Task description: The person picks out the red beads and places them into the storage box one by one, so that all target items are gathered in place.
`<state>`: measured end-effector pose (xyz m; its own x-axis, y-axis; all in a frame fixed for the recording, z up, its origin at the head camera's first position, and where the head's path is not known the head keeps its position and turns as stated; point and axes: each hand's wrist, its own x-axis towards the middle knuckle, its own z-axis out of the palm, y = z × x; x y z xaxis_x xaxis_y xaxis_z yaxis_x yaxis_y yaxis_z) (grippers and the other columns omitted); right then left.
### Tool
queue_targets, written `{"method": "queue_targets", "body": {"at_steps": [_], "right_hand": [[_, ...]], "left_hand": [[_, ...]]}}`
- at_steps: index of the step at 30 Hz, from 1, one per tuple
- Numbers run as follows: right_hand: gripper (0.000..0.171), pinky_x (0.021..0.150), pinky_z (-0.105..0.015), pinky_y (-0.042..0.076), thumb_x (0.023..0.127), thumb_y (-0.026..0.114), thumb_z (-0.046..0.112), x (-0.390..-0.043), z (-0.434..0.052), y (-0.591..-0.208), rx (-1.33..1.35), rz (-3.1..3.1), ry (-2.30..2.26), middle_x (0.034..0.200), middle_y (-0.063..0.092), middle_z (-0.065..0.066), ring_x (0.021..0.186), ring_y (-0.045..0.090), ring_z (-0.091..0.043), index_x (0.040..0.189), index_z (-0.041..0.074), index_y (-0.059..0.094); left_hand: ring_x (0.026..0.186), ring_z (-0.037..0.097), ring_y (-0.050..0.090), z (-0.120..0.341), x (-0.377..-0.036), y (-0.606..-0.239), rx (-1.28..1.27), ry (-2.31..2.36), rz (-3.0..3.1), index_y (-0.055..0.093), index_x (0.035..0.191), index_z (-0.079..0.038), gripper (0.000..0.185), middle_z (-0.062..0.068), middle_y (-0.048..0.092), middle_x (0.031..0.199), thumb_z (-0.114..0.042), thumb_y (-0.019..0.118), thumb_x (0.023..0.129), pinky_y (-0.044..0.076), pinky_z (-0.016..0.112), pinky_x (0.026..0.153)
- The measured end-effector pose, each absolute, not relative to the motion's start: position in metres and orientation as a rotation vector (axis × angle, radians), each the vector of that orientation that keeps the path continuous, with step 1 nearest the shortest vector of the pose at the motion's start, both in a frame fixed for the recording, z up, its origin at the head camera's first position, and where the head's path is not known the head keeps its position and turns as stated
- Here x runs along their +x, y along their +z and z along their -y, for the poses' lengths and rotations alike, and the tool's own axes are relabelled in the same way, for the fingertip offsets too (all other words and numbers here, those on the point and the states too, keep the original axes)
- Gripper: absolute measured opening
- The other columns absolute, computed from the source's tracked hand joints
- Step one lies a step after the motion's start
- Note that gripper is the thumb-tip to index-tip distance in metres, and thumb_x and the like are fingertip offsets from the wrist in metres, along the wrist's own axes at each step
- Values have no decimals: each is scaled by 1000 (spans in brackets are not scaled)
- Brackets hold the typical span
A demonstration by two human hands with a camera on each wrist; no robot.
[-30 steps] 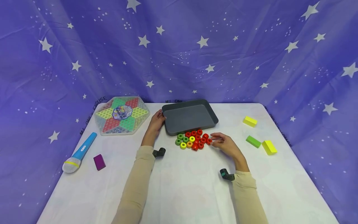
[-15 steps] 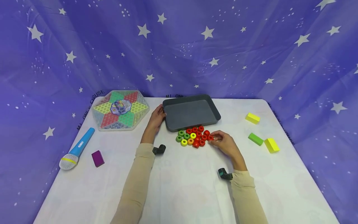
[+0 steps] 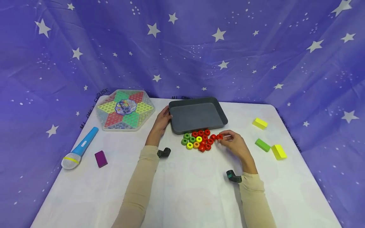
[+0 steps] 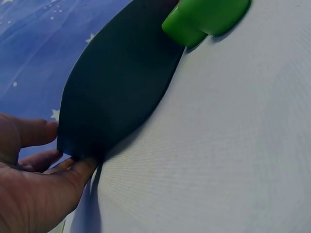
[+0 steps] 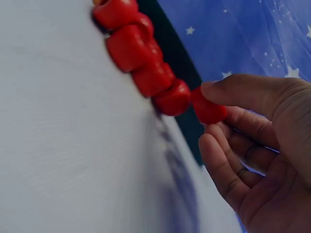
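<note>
In the head view, my left hand [image 3: 163, 119] holds the left end of a dark grey baking tray [image 3: 199, 114]. The left wrist view shows the thumb at the tray's rim and fingers [image 4: 83, 169] low against its wall. My right hand [image 3: 235, 143] pinches a red bead [image 5: 209, 107] between thumb and fingers, at the right end of a bead cluster. That cluster lies before the tray: red beads [image 3: 204, 138], green beads [image 3: 184, 142], yellow beads [image 3: 189, 146] and an orange bead [image 3: 196, 145], with holes through them.
A hexagonal Chinese checkers box [image 3: 125, 110] lies back left, with a blue toy microphone [image 3: 81, 148] and a purple block [image 3: 101, 159] nearer. To the right are a green block [image 3: 262, 145], one yellow block [image 3: 260, 123] and another yellow block [image 3: 278, 152]. A starry cloth [image 3: 182, 47] hangs behind.
My right hand has closed its fingers on the rightmost red bead and drawn it slightly right, off the cluster. The left hand stays at the tray. The head view has shifted a little.
</note>
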<state>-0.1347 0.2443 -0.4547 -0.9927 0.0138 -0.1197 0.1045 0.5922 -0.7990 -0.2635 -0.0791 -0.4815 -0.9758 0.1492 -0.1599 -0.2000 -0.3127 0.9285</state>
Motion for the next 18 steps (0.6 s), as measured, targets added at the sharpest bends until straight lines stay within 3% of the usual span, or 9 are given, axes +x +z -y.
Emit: {"method": "queue_targets", "body": {"at_steps": [4,8,12,18], "right_hand": [[36,78,-29,50,85,74,20,-149,-242,-437,43,-2651,-1443,108,65,-15,102,60,-27,118,11,63],[37,82,-31,48,86,73,23,-168,-235,-420,-22,-2609,-1508,105,63,-16,101,58,-27,120,12,62],[38,86,-35,48,88,72,24,-187,-225,-413,-77,-2569,-1581,103,65,-12,98,59,-29,122,10,61],[39,91,-34,46,87,71,25,-219,-202,-414,-105,-2493,-1654,108,67,-6,106,60,-32,121,9,61]], "left_hand": [[146,24,21,80,-263,-482,-54,2391,-1692,20,154,-6,66,13,19,160,11,42,94,24,38,117],[147,24,21,79,-262,-482,-55,2407,-1674,21,154,-7,65,13,19,160,11,43,94,24,39,117],[147,25,20,79,-261,-483,-61,2421,-1654,22,153,-6,65,14,19,160,11,43,94,23,39,118],[146,23,21,81,-261,-484,-70,2413,-1661,22,153,-7,65,13,20,160,9,44,94,24,38,117]]}}
